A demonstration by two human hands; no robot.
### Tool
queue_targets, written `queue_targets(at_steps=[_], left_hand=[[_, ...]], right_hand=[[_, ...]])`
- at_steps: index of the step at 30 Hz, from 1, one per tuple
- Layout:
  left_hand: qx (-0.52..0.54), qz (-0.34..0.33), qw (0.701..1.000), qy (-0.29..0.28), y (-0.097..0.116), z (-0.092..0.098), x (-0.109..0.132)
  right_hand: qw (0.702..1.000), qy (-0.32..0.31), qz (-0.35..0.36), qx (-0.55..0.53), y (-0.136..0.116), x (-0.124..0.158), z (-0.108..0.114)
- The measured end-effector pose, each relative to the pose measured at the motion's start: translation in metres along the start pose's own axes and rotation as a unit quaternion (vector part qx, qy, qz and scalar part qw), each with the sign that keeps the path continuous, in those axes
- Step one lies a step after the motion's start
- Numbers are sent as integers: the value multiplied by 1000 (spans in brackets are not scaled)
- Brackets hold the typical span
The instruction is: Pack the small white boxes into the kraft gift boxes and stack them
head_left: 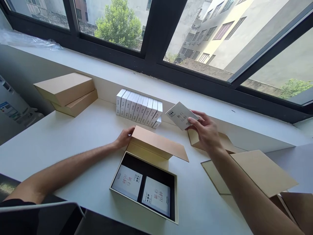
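Note:
My right hand point(206, 130) grips a small white printed box point(181, 115) by its right end, raised above the table. With my left hand point(124, 137) I hold the left edge of a tan hinged lid point(158, 140), fingers partly hidden behind it. That lid belongs to the open gift box point(176, 195) in front of me. Inside its black lining lie two white printed boxes, one on the left point(127, 182) and one on the right point(156, 197). Behind the lid stand two stacked rows of similar small white boxes point(139, 106).
Two closed tan boxes point(66, 91) are stacked at the left back of the white table point(80, 137). More tan boxes, some with lids raised point(264, 173), stand on the right, partly behind my right arm. A window ledge point(102, 68) runs along the back, with clear plastic point(29, 40) on it.

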State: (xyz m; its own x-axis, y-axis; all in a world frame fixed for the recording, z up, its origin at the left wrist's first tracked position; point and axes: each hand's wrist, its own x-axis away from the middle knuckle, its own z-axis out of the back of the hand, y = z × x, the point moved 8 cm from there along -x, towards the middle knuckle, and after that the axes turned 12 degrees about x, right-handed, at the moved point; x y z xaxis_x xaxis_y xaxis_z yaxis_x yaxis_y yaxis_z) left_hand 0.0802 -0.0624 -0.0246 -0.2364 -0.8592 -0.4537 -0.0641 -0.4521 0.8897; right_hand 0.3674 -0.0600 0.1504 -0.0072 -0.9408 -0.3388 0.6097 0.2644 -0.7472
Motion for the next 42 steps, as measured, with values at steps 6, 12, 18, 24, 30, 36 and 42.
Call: queue_targets(at_steps=[6, 12, 18, 24, 30, 36, 42], left_hand=[[-24, 8, 1000, 6, 3, 6, 2], [-30, -4, 1000, 6, 6, 7, 3], [-26, -12, 1000, 6, 7, 7, 4], [-25, 2, 1000, 8, 2, 5, 3], [-18, 22, 1000, 3, 1, 3, 0], [-19, 24, 1000, 4, 1, 3, 2], [-8, 8, 1000, -4, 1, 1, 2]], right_hand=[[985, -154, 34, 67, -53, 96, -7], [855, -324, 247, 320, -50, 195, -72], [810, -332, 377, 303, -72, 218, -105], [778, -401, 399, 274, -62, 233, -140], [951, -69, 281, 113, -57, 121, -54], [965, -117, -21, 234, 35, -33, -88], [967, -102, -61, 225, 85, -43, -120]])
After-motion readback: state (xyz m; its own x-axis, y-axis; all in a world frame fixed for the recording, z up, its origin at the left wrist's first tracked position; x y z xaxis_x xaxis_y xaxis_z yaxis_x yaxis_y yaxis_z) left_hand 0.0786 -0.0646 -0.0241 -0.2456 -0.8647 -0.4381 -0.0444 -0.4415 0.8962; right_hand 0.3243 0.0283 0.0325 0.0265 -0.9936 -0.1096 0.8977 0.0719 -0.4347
